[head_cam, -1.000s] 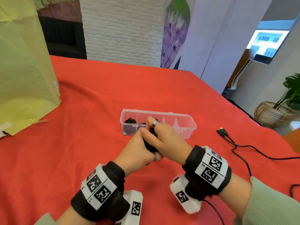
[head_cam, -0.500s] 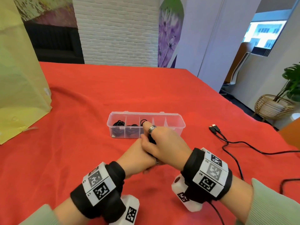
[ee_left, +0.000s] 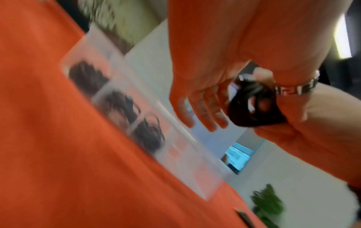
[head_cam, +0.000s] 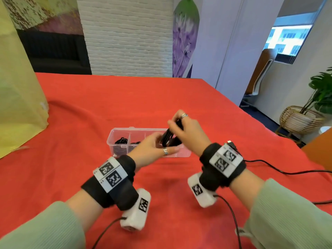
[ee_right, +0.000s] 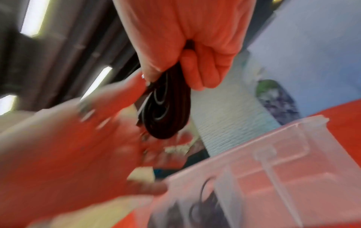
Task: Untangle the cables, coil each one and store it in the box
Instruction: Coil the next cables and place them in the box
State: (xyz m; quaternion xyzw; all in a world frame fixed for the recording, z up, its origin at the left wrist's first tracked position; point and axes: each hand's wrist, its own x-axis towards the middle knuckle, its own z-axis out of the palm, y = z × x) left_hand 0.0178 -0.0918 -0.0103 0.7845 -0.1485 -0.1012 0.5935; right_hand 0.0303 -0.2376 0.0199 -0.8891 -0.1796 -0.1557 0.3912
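Note:
My right hand (head_cam: 177, 124) grips a coiled black cable (head_cam: 169, 136) and holds it up over the right part of a clear plastic box (head_cam: 138, 129) on the red tablecloth. In the right wrist view the coil (ee_right: 168, 108) hangs from the curled fingers (ee_right: 201, 69) above the box (ee_right: 283, 154). My left hand (head_cam: 158, 141) is beside the coil with straight fingers (ee_left: 203, 111) and holds nothing. Three stored cable coils (ee_left: 89, 78) fill the box's left compartments (head_cam: 122, 142). The compartments to the right look empty (ee_left: 195, 169).
A loose black cable with a USB plug (head_cam: 231, 143) trails across the cloth to the right, behind my right wrist. A large yellow bag (head_cam: 18, 87) stands at the left. The table's right edge drops off near a wicker plant basket (head_cam: 301, 119).
Both hands have risen from the cloth. My right hand has carried the coil up over the box, and my left hand has let go of it and spread its fingers.

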